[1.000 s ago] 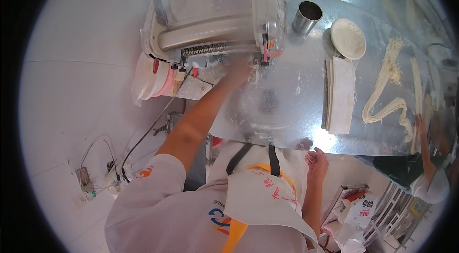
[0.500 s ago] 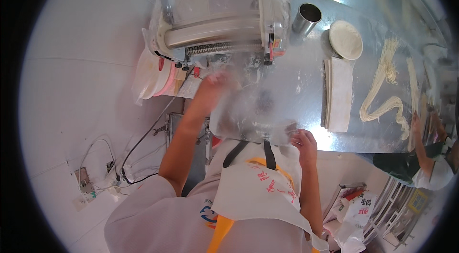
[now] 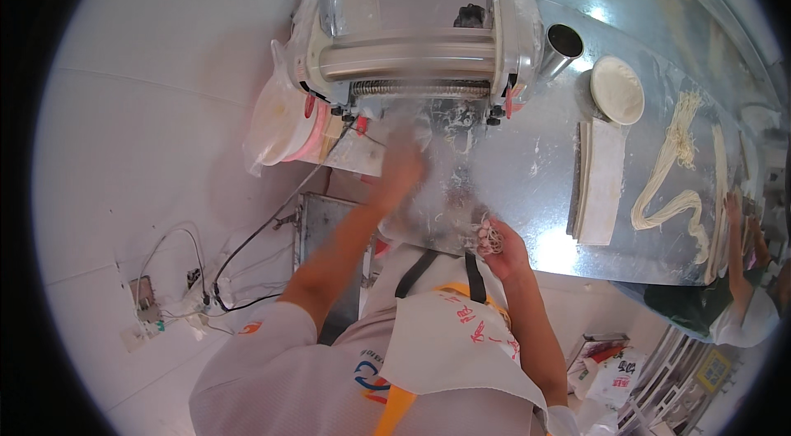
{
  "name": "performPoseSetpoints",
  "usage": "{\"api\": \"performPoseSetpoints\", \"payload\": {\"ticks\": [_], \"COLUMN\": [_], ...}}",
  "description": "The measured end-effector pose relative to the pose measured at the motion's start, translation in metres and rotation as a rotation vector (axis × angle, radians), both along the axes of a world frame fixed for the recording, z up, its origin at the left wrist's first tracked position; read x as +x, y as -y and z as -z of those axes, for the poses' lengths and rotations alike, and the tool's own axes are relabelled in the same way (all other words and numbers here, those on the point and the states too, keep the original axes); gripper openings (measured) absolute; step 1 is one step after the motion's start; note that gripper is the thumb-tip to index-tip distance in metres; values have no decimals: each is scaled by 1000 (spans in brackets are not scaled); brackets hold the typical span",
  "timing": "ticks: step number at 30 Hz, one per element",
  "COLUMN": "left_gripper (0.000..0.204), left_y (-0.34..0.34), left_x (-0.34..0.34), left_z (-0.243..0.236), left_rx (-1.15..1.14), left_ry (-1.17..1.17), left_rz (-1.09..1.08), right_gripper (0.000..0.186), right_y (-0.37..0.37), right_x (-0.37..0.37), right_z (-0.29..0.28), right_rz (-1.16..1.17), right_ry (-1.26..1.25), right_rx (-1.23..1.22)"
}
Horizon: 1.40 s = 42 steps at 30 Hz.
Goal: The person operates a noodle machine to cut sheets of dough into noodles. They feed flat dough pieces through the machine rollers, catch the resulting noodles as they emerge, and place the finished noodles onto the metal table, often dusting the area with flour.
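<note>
My right hand [image 3: 508,250] is by the near edge of the metal table [image 3: 540,164], turned up with its fingers closed round a small clump of noodle strands [image 3: 492,238]. My left hand [image 3: 404,168] hangs over the table's left part, just short of the noodle machine [image 3: 409,58]. Motion smears its fingers, so whether it holds anything is hidden. Flour [image 3: 461,127] lies scattered on the metal beneath the machine's front rollers.
Right of the machine stand a steel cup [image 3: 563,42], a pale bowl [image 3: 618,90] and a stack of pale dough sheets [image 3: 601,185]. Long noodles [image 3: 669,168] lie farther right. Another person's arm [image 3: 735,242] reaches in at the right edge. A black cable [image 3: 276,203] hangs at left.
My right hand has turned up, and the noodle clump in it now shows. My left hand has come slightly nearer to me, still blurred. The whole view has shifted, moving the machine rightward.
</note>
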<state>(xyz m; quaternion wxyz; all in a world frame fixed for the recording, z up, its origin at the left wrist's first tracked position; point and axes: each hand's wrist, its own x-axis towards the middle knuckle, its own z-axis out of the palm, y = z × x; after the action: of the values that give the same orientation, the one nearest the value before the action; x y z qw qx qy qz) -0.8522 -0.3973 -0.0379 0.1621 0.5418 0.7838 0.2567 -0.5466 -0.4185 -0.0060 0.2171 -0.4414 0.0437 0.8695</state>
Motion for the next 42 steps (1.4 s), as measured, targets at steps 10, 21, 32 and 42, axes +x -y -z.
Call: {"api": "performPoseSetpoints", "payload": {"ticks": [10,21,32,42], "left_gripper": [25,20,17,13], "left_y": [-45,10,14,113], "left_x": [-62,-81,-53,-184], "left_z": [9,78,-5,-92], "left_rx": [-179,78,-2,187], "left_ry": [-48,-138,195,2], "left_rz": [123,297,-28,-579], "right_gripper": [23,23,24,25], "right_y": [16,16,11,7], "right_x": [33,38,40,42], "right_z": [-3,-2,-3,4], "right_rz": [53,58,69,51], "right_ry": [59,92,82,-2], "right_rx": [44,56,94,100]}}
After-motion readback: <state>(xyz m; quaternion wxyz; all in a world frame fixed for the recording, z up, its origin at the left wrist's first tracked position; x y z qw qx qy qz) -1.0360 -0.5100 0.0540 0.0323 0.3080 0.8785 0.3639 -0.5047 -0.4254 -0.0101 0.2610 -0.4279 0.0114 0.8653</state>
